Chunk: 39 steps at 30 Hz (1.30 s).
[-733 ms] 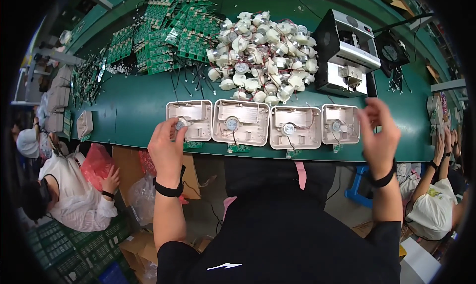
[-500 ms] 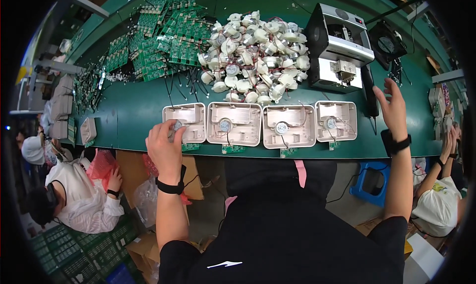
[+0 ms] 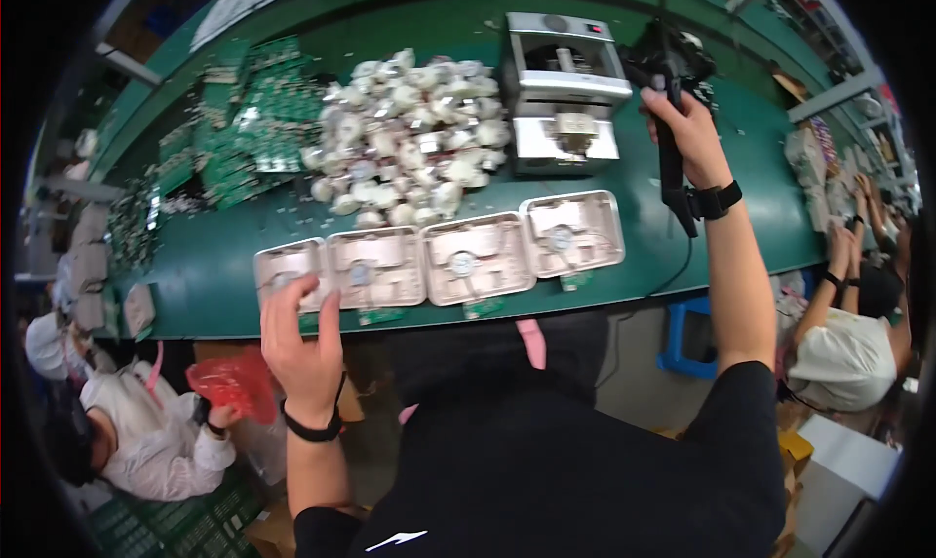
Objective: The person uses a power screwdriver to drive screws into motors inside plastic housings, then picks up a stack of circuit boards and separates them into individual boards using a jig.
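Observation:
My right hand (image 3: 690,137) is wrapped around a black electric screwdriver (image 3: 671,173), which stands nearly upright, tip down, right of the silver machine. At the lower left, my left hand (image 3: 300,353) holds nothing; its thumb and fingers are apart, over the front of the leftmost pale plastic housing (image 3: 292,248), partly covering it. Three more open housings stand in a row to its right: a second (image 3: 390,238), a third (image 3: 487,225) and a fourth (image 3: 585,207). Round silver parts with wires sit inside them, and small green circuit boards (image 3: 483,308) hang at their front edges.
Behind the row lies a heap of white parts with silver ends (image 3: 409,134). Stacked green circuit boards (image 3: 268,115) are to its left. A silver and black machine (image 3: 565,90) stands at the back. Co-workers sit at both sides; a blue stool (image 3: 682,339) is below the bench.
My right hand has closed around the screwdriver, which has shifted. My left hand has drawn back from the round part in the leftmost housing and opened. The whole view has turned and moved.

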Tool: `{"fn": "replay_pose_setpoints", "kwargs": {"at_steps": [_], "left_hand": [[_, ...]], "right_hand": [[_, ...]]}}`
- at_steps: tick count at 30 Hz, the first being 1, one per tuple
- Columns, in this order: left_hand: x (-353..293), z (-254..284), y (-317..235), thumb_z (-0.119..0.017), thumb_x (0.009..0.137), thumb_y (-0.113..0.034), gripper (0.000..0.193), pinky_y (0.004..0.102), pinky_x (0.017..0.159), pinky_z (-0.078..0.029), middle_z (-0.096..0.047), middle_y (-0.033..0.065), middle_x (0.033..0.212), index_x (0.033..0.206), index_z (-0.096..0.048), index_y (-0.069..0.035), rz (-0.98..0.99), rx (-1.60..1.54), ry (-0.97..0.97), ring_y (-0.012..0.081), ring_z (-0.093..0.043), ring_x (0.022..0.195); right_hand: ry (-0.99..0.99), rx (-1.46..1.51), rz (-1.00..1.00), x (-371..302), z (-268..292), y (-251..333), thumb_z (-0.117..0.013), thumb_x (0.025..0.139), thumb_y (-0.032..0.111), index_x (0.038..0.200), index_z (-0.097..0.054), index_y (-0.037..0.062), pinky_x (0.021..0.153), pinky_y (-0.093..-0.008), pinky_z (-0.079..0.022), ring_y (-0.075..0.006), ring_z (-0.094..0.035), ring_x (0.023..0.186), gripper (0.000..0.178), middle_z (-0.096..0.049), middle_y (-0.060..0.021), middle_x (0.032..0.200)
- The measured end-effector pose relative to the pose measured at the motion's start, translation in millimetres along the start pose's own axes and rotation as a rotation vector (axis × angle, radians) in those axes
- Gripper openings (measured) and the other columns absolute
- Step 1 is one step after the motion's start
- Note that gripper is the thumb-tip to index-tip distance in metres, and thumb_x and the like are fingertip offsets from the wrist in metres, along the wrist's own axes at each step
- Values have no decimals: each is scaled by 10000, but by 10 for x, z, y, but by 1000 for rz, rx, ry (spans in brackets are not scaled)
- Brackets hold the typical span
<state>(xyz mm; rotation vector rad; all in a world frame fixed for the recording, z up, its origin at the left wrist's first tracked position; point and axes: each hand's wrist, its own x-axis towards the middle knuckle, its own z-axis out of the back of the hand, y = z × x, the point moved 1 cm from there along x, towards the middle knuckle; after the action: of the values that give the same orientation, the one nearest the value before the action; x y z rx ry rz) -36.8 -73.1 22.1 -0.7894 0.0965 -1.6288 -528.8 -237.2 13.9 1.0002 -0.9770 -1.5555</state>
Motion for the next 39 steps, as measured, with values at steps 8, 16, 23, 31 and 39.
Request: {"fn": "replay_pose_setpoints", "kwargs": {"at_steps": [8, 16, 23, 31, 39], "left_hand": [[207, -251, 6, -787, 795, -100, 265, 435, 925, -481, -669, 114, 1137, 1035, -693, -38, -116, 183, 114, 323, -612, 1077], [258, -343, 361, -818, 762, -151, 183, 427, 936, -467, -651, 96, 1138, 902, -740, -64, 10, 70, 283, 322, -600, 1074], [231, -368, 377, -820, 764, -141, 235, 423, 927, -474, -647, 103, 1151, 960, -720, -57, 5, 107, 260, 327, -605, 1065], [210, -231, -269, -820, 763, -94, 410, 433, 974, -474, -643, 145, 1201, 1127, -647, -24, -168, -131, 182, 350, -603, 1136], [93, -1173, -1250, -822, 754, -170, 615, 485, 1089, -421, -527, 163, 1386, 1310, -586, -56, -413, -299, 569, 381, -483, 1317]], "right_hand": [[-191, 468, 580, -826, 351, 762, -655, 986, 125, 1068, -584, 9, 740, -287, -439, -141, -558, 782, 158, -614, -65, 922], [-327, 383, 630, -942, 192, 415, -660, 967, 48, 1050, -578, -7, 744, -301, -463, -158, -579, 813, 129, -617, -92, 970], [-394, 330, 583, -871, -25, 13, -680, 949, 40, 1057, -586, 3, 738, -297, -474, -164, -590, 796, 148, -624, -88, 936], [-332, 302, 475, -835, -98, 420, -698, 941, 98, 1021, -567, 23, 627, -316, -463, -181, -564, 646, 170, -573, -62, 753], [-93, 572, 776, -737, -731, 1333, -676, 925, 89, 964, -581, 4, 554, -319, -453, -181, -557, 563, 133, -558, -67, 675]]}}
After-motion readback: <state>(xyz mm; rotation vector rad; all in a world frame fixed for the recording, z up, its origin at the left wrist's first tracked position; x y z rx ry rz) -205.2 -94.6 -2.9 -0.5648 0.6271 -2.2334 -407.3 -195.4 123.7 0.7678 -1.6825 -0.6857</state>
